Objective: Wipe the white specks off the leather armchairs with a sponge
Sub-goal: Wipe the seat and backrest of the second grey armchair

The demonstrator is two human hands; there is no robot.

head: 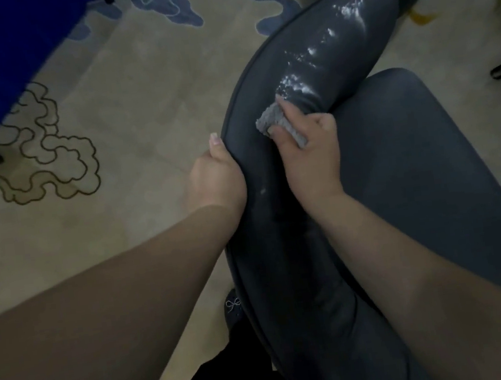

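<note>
Forearms reach over the dark leather armchair, both my hands at work on its backrest.

Left hand curls round the piped edge, bracing it. Right hand pinches the grey sponge flat on the leather, just near of the white specks trailing far-right. I'd push firmly along that streak in overlapping strokes, and catch the stray fleck between my hands.

The single head view looks steeply down, close over the armchair backrest and carpet.
</note>
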